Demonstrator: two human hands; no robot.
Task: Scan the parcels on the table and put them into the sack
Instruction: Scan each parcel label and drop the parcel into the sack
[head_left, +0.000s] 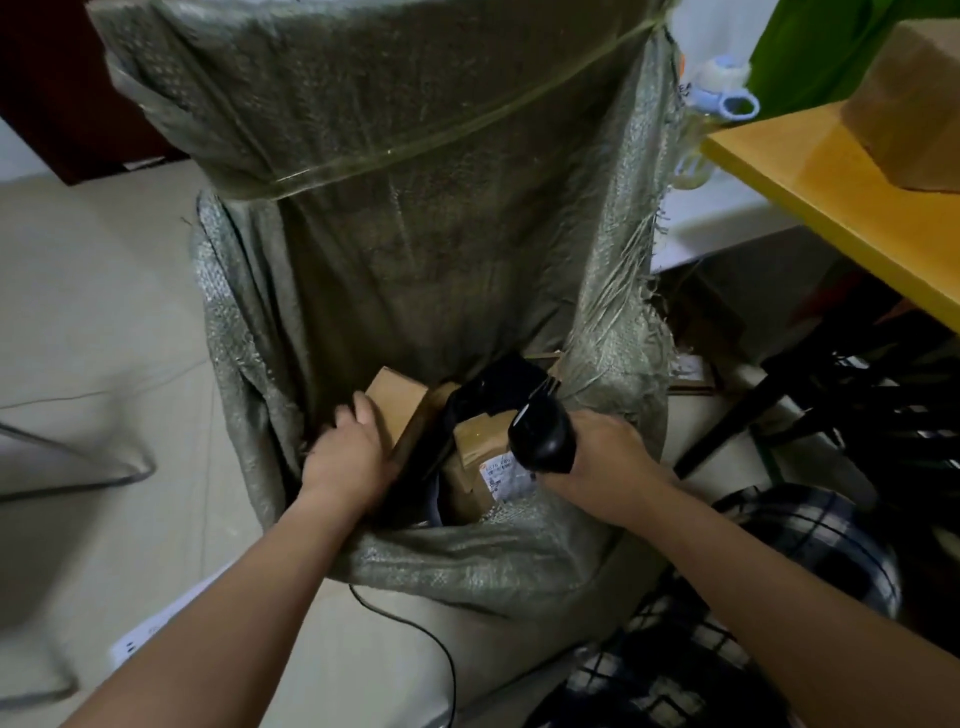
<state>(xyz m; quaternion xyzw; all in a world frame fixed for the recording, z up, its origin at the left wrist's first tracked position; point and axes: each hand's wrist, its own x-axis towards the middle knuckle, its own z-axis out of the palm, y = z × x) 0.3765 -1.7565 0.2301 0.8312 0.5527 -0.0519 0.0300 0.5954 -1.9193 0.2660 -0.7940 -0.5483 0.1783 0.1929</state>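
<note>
A large grey-green woven sack (415, 218) stands open on the floor in front of me. Inside it my left hand (348, 452) lies on a brown cardboard parcel (400, 405), fingers over its top and edge. Beside it in the sack lie a black parcel (493, 387) and another cardboard parcel (483, 467) with a white label. My right hand (608, 462) grips a black handheld scanner (543, 436) over the sack's right side. One more cardboard parcel (914, 104) sits on the yellow table (810, 182) at the upper right.
A baby bottle (722, 104) hangs beside the sack near the table's corner. Black table legs and dark clutter fill the space under the table. A plaid cloth (727, 623) lies at lower right. A black cable (415, 634) runs across the pale floor.
</note>
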